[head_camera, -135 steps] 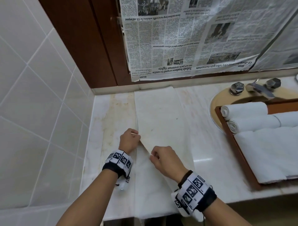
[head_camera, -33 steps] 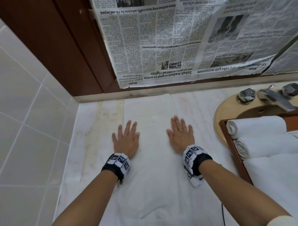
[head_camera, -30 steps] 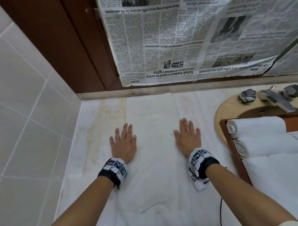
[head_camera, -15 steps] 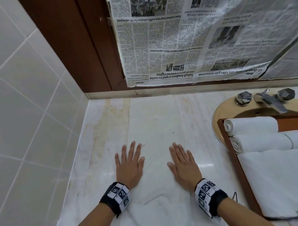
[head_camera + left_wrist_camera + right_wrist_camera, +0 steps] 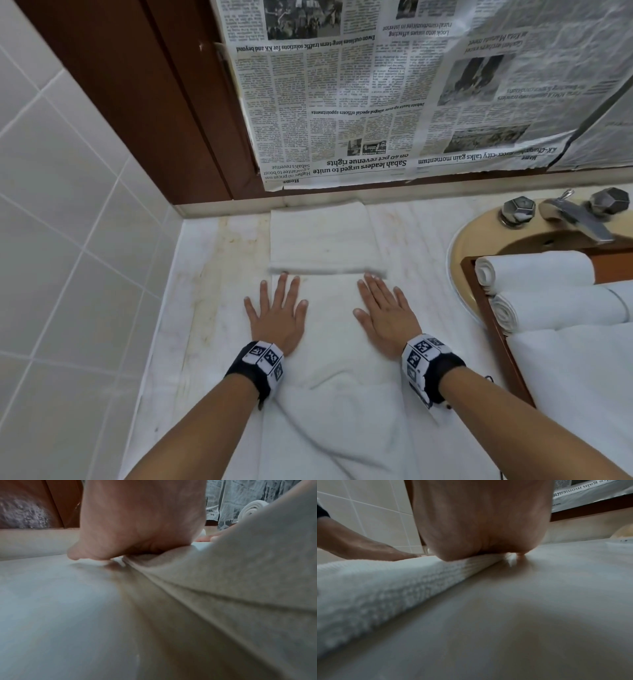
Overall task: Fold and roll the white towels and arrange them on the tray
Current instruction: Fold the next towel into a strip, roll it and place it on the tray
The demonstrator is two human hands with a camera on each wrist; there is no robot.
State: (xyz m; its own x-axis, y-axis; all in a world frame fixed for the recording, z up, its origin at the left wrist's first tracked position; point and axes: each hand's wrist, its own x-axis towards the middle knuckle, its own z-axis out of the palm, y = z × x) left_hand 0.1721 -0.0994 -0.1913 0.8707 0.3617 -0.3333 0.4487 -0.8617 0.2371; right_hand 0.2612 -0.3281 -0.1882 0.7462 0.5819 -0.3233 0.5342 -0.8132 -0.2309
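Here both flat, released hands, left hand [image 5: 276,317] and right hand [image 5: 383,317], press the nubby white towel [image 5: 329,301].

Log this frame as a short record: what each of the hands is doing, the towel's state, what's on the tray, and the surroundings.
left hand: flat, fingers spread, pressing on the towel
right hand: flat, pressing on the same towel
towel: white, folded into a long strip on the counter, near end rumpled and not rolled
tray: wooden, over the sink, holding two rolled towels and a flat white towel stack
backdrop: newspaper on the wall, faucet at right
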